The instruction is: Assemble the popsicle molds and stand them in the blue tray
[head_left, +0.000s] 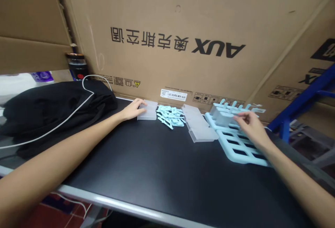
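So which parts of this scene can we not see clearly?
Head view only:
- Left hand covers part of the small clear plastic box.
- Right hand hides some cells of the pale blue plastic tray.
- White label on the brown cardboard carton: print too small.

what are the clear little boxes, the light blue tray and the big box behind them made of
The clear boxes look like frosted translucent plastic: the dark table shows through dimly. The light blue tray seems to be moulded plastic with a smooth matte finish and even open slots. The big box behind is brown corrugated cardboard, matte, with printed black lettering. The left hand rests on one clear box; the right hand is at the tray.
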Motion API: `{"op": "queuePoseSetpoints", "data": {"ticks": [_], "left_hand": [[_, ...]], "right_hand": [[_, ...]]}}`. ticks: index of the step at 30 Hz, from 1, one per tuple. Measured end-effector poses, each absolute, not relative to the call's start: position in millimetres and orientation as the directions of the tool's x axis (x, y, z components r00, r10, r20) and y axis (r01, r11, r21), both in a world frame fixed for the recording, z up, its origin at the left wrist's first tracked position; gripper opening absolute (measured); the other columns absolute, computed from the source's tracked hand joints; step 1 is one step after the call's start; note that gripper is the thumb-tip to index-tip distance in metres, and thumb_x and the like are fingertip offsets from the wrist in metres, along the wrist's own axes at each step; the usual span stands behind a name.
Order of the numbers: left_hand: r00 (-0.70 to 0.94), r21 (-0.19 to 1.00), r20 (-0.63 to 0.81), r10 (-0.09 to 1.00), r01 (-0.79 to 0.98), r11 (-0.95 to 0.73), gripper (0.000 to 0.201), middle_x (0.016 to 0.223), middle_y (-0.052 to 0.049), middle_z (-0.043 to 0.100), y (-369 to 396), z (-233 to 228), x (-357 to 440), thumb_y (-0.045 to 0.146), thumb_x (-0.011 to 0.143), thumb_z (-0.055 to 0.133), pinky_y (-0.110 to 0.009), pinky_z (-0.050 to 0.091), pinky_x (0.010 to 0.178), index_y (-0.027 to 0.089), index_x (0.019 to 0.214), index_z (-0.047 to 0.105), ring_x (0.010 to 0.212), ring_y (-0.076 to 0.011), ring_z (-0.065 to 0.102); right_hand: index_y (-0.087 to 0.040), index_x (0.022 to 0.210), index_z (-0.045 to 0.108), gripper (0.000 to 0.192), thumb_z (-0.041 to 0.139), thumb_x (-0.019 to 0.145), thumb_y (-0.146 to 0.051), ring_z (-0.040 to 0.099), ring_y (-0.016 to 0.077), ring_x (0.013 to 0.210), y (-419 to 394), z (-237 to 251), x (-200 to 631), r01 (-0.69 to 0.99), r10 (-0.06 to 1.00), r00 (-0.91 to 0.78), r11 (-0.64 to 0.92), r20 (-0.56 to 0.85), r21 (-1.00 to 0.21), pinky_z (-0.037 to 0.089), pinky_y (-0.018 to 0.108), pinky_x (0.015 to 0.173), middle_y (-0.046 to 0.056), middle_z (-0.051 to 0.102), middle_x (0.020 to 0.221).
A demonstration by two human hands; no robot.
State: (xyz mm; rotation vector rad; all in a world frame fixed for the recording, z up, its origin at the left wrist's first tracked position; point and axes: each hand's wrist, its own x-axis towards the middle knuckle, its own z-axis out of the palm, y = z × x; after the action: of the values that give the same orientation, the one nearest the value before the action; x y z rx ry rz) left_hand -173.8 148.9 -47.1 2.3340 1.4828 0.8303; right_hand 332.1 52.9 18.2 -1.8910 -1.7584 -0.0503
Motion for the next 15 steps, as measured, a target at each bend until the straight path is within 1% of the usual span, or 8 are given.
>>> {"op": "queuePoseSetpoints", "data": {"ticks": [2,3,5,7,8,10,13,15], "left_hand": [[0.330,0.481,0.327,0.885,0.748,-0.457,0.044,0.129,-0.009,0.052,148.1,-46.6,-173.3,0.046,0.080,0.053,-0.042,0.040,0.108,0.021,0.116,0.059,0.118,-0.0261,0.053],[0.336,0.476,0.328,0.883,0.749,-0.461,0.043,0.129,-0.008,0.052,147.7,-46.3,-172.9,0.046,0.081,0.052,-0.043,0.039,0.109,0.022,0.115,0.059,0.120,-0.0264,0.052],[0.345,0.472,0.328,0.880,0.747,-0.469,0.042,0.130,-0.008,0.052,146.5,-45.6,-172.0,0.046,0.081,0.052,-0.044,0.038,0.109,0.023,0.115,0.059,0.121,-0.0271,0.051],[0.354,0.467,0.326,0.877,0.746,-0.475,0.042,0.131,-0.007,0.052,145.3,-45.0,-171.1,0.047,0.082,0.052,-0.045,0.039,0.109,0.024,0.116,0.059,0.121,-0.0275,0.052],[0.358,0.463,0.324,0.875,0.747,-0.477,0.042,0.131,-0.007,0.052,144.7,-44.6,-170.7,0.047,0.082,0.051,-0.045,0.039,0.108,0.024,0.116,0.059,0.121,-0.0276,0.052],[0.365,0.453,0.321,0.874,0.751,-0.480,0.041,0.132,-0.007,0.052,143.9,-44.1,-170.3,0.048,0.083,0.051,-0.045,0.041,0.107,0.025,0.116,0.060,0.119,-0.0274,0.053],[0.364,0.447,0.319,0.875,0.757,-0.477,0.041,0.132,-0.007,0.052,144.0,-43.8,-170.4,0.048,0.083,0.050,-0.044,0.042,0.105,0.025,0.116,0.060,0.118,-0.0269,0.054],[0.358,0.446,0.318,0.878,0.761,-0.471,0.041,0.132,-0.007,0.052,144.7,-44.1,-170.6,0.048,0.083,0.051,-0.043,0.043,0.105,0.025,0.116,0.061,0.118,-0.0271,0.055]], "right_hand": [[-0.021,0.106,0.050,0.045,0.048,0.083,-0.059,0.063,0.0276,0.083,57.5,5.2,337.8,0.911,0.939,0.136,0.006,0.317,-0.411,0.048,0.038,0.074,0.013,0.065,0.092],[-0.021,0.099,0.052,0.046,0.053,0.078,-0.062,0.063,0.0270,0.079,59.4,2.4,336.6,0.913,0.946,0.129,0.004,0.298,-0.409,0.047,0.037,0.072,0.011,0.066,0.087],[-0.020,0.086,0.055,0.053,0.051,0.076,-0.072,0.063,0.0269,0.073,62.1,2.5,329.4,0.953,0.969,0.114,-0.044,0.220,-0.301,0.045,0.036,0.066,0.010,0.066,0.080],[-0.019,0.078,0.058,0.063,0.044,0.075,-0.080,0.063,0.0287,0.071,64.0,5.9,320.3,0.974,0.977,0.155,-0.126,0.147,-0.190,0.043,0.037,0.062,0.013,0.066,0.075],[-0.018,0.076,0.060,0.068,0.041,0.074,-0.083,0.063,0.0300,0.071,64.7,7.5,316.4,0.974,0.973,0.189,-0.169,0.133,-0.152,0.042,0.037,0.061,0.014,0.066,0.074],[-0.016,0.077,0.063,0.075,0.037,0.074,-0.086,0.065,0.0321,0.074,65.4,9.2,310.6,0.967,0.959,0.242,-0.226,0.145,-0.117,0.042,0.038,0.061,0.018,0.068,0.077],[-0.013,0.082,0.066,0.078,0.035,0.076,-0.085,0.066,0.0348,0.078,64.7,9.2,306.5,0.968,0.950,0.248,-0.234,0.192,-0.090,0.042,0.038,0.062,0.021,0.069,0.084],[-0.012,0.082,0.068,0.078,0.035,0.078,-0.083,0.066,0.0367,0.080,63.2,9.3,304.7,0.971,0.949,0.240,-0.231,0.205,-0.066,0.042,0.039,0.062,0.023,0.070,0.085]]}}
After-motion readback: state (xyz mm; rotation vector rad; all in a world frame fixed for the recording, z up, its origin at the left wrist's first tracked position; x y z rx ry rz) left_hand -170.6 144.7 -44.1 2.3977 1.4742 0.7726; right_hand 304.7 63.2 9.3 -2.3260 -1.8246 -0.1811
